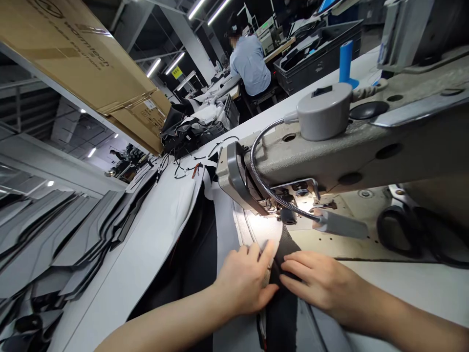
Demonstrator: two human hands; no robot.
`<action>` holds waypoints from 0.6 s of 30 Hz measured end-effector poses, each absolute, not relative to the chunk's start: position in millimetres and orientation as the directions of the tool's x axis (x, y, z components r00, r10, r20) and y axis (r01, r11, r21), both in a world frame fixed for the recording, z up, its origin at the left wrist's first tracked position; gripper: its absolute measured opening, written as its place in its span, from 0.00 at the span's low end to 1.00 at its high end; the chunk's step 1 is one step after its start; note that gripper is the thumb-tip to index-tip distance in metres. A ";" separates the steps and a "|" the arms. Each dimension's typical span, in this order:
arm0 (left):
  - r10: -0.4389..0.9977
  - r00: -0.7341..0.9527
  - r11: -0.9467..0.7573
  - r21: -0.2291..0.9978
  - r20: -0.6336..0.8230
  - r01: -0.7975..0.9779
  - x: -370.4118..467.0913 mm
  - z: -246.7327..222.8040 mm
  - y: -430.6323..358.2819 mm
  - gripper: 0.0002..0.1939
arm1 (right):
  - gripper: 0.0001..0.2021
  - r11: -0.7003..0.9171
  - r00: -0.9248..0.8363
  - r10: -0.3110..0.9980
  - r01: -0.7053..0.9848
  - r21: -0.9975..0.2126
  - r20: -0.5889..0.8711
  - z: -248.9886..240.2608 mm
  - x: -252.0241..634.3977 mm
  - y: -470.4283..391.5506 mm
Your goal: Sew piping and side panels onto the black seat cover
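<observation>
My left hand (247, 278) lies on light-coloured fabric (269, 232) in front of the sewing machine's needle area, index finger stretched forward and thumb apart. Beside it, my right hand (322, 281) rests its extended fingertips on a dark fabric strip (282, 303) along the light piece. The light fabric runs under the lit head of the sewing machine (278, 166); the needle tip is hard to make out. A zipper-like seam or tape (247, 225) runs lengthwise near my left fingertips. Grey and black cloth layers continue beneath my hands.
Black-handled scissors (399, 225) lie on the machine bed at right. A lamp on a flexible metal neck (264, 181) bends over the sewing area. Stacked grey panels (84, 230) stand at left, beneath a cardboard box (91, 63). A person (251, 63) sits farther back near a dark crate (318, 58).
</observation>
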State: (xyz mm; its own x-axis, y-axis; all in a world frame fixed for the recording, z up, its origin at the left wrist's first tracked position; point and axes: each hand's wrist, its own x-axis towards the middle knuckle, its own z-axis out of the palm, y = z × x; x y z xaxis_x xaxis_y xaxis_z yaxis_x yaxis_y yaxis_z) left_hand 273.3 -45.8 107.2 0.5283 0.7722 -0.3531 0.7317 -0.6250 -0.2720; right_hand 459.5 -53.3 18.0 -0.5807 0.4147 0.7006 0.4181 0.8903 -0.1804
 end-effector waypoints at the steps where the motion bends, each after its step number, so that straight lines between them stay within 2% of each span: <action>1: 0.786 0.506 -0.608 -0.299 -0.355 0.735 268.3 110.6 -50.8 0.38 | 0.13 0.888 -0.585 0.419 0.425 -0.177 0.695 17.5 451.9 -56.7; 5: 0.788 0.500 -0.614 -0.402 -0.359 0.680 255.6 109.4 -46.1 0.36 | 0.13 0.839 -0.555 0.440 0.534 -0.103 0.706 10.1 429.0 -67.8; 8: 0.782 0.500 -0.622 -0.411 -0.372 0.667 251.8 104.9 -27.7 0.31 | 0.14 0.827 -0.554 0.401 0.561 -0.029 0.730 3.7 425.7 -75.5; 10: 0.779 0.495 -0.618 -0.338 -0.386 0.710 251.5 107.7 -17.4 0.31 | 0.15 0.820 -0.557 0.394 0.573 -0.005 0.731 0.8 426.2 -80.1; 15: 0.696 0.580 -0.650 -0.028 -0.425 0.760 266.2 124.2 -10.6 0.33 | 0.16 0.786 -0.534 0.423 0.619 -0.002 0.732 0.2 424.3 -82.3; 18: 0.684 0.549 -0.612 0.031 -0.480 0.791 283.4 126.7 -11.7 0.29 | 0.15 0.804 -0.560 0.421 0.595 -0.008 0.713 2.5 430.3 -76.1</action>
